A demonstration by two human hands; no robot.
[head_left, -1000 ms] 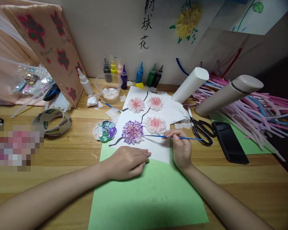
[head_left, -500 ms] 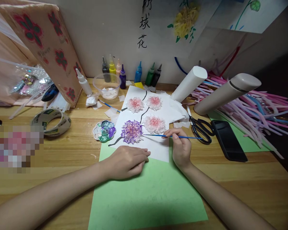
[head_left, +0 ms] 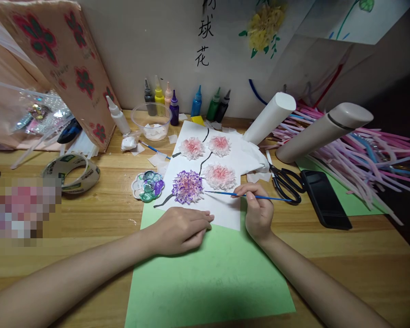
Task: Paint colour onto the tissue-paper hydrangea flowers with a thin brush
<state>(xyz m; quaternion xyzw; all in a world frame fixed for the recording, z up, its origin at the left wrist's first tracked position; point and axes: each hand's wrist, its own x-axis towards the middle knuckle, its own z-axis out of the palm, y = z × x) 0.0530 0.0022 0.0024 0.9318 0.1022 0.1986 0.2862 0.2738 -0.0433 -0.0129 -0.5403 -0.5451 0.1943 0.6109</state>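
My right hand [head_left: 258, 207] pinches a thin blue paintbrush [head_left: 259, 197] near its middle. The brush tip points left and is at the right edge of a purple-tipped paper flower [head_left: 187, 187]; whether it touches cannot be made out. My left hand [head_left: 181, 230] lies flat, fingers stretched to the right, on the lower part of the white paper [head_left: 225, 216]. Three pink-and-white paper flowers, one a larger bloom [head_left: 220, 176], sit on that sheet beside black painted stems. Under it is a green sheet [head_left: 208, 282]. A paint palette [head_left: 148, 187] with green and purple paint stands left of the purple flower.
Paint bottles [head_left: 174, 109] and a clear bowl [head_left: 152, 123] line the back. Tape [head_left: 71, 173] and a floral box [head_left: 78, 77] are left. Right are a white roll [head_left: 269, 118], a thermos [head_left: 324, 132], black scissors [head_left: 287, 182], a phone [head_left: 324, 198] and pipe cleaners [head_left: 369, 159].
The brush has shifted very slightly in my right hand, its back end a little lower and further right. My left hand stays in place.
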